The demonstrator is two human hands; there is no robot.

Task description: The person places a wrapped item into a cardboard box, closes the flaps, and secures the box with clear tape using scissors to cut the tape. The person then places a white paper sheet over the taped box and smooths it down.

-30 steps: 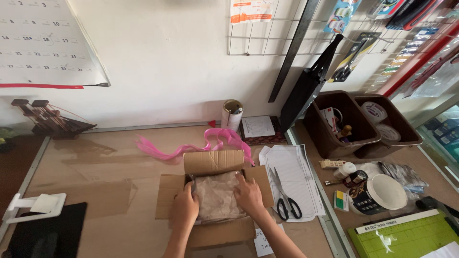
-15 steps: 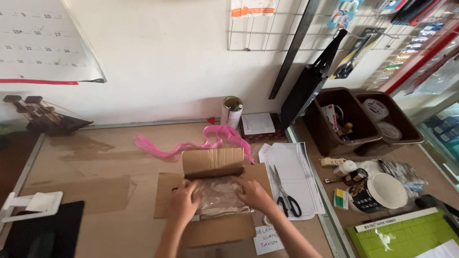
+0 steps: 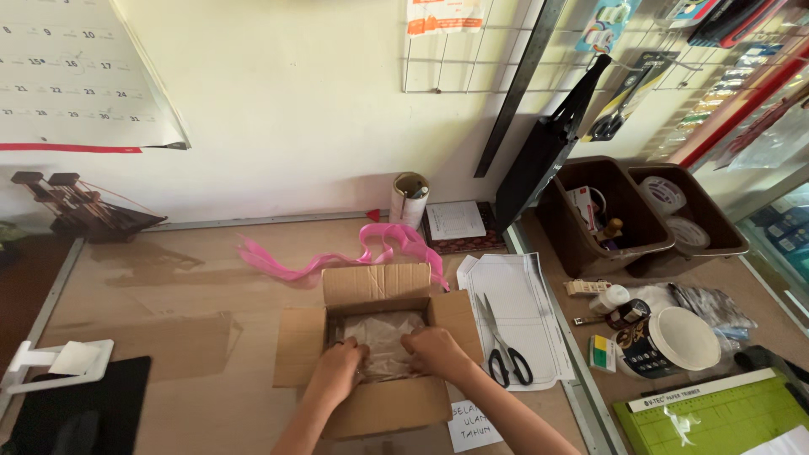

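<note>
An open cardboard box [image 3: 371, 286] sits on the wooden table with its flaps spread. Crinkled clear plastic wrap [image 3: 383, 333] fills its inside. My left hand [image 3: 340, 368] grips the wrap at the box's near left corner. My right hand [image 3: 431, 350] presses on the wrap at the near right side. Both hands reach in over the front flap. Whatever lies under the wrap is hidden.
A pink ribbon [image 3: 337, 253] lies behind the box. Scissors [image 3: 501, 350] rest on white paper sheets [image 3: 514, 303] to the right. A small handwritten note [image 3: 472, 425] lies near the front flap. Brown bins [image 3: 615, 219], a tape roll [image 3: 666, 341] and a green paper trimmer [image 3: 716, 417] stand further right.
Both hands have slid toward me, from the middle of the wrap to its near edge, and the fingers have closed on it. The view has shifted slightly.
</note>
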